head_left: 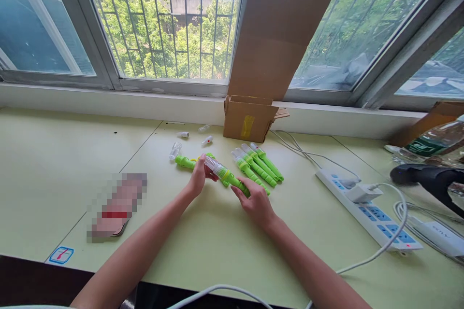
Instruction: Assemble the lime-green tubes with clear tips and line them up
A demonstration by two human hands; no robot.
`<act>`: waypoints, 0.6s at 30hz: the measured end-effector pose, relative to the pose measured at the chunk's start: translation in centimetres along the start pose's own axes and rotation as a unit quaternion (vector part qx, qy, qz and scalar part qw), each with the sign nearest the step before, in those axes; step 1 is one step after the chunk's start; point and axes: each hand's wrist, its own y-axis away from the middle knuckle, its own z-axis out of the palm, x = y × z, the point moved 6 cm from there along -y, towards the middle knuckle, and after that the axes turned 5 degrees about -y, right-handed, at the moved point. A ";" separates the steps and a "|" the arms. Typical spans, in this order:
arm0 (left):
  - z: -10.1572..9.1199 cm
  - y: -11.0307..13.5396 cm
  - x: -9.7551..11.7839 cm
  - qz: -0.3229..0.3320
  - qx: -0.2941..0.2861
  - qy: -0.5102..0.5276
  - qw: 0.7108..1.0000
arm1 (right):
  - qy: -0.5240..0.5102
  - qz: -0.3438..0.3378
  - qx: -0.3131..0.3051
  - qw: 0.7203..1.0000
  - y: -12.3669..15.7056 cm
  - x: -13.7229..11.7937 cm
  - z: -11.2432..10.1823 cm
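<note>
Between my two hands, above the table, is a green plastic stick with a clear cap (225, 174), tilted with its clear end up and to the left. My left hand (198, 177) grips it at the clear end. Lower down, my right hand (256, 201) has its fingers closed round the green end. Several similar green sticks (260, 165) with clear tops lie side by side just beyond my right hand. Behind my left hand is a green handle (184, 161), partly hidden, with a loose clear cap (176, 150) beside it. Small white pieces (207, 140) lie farther back.
A cardboard box (250, 120) with a tall raised flap stands against the window sill. On the right are a white power strip (368, 212) with plugged-in cables, a black object (424, 176) and a plastic bottle (431, 142). A blurred-out phone-like object (119, 205) lies at left.
</note>
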 end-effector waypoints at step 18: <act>-0.2 -0.2 0.0 0.009 0.009 -0.015 1.000 | 0.028 0.021 0.004 0.999 -0.1 0.2 -0.2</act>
